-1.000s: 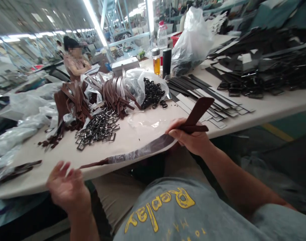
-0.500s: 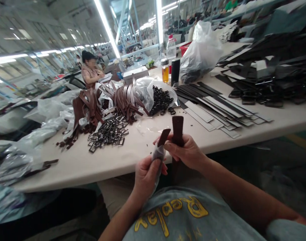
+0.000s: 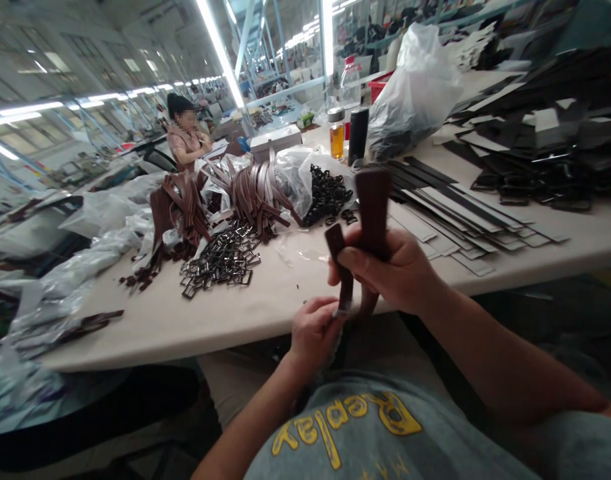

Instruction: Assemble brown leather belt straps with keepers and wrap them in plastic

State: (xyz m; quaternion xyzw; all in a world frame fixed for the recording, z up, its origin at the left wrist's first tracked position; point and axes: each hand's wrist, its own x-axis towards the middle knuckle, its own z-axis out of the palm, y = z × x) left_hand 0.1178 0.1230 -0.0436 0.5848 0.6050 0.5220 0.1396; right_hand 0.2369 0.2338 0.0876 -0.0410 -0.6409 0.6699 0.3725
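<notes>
The right hand [image 3: 403, 270] grips a broad brown strap [image 3: 373, 203] and a narrower strap [image 3: 334, 240], both above the worktop's near edge; the left hand [image 3: 311, 333] pinches the narrower strap lower down. Across the pale worktop [image 3: 155, 333] lie metal buckles [image 3: 220, 257], bundled brown strips [image 3: 255, 193] and black-and-white strips [image 3: 460, 213]. Beyond, a person [image 3: 185, 140] sits or stands beneath lit tubes [image 3: 218, 50] in a large hall.

Factory workshop, strip lights [image 3: 220, 53], heaped buckles [image 3: 220, 260], worktable [image 3: 160, 323]
</notes>
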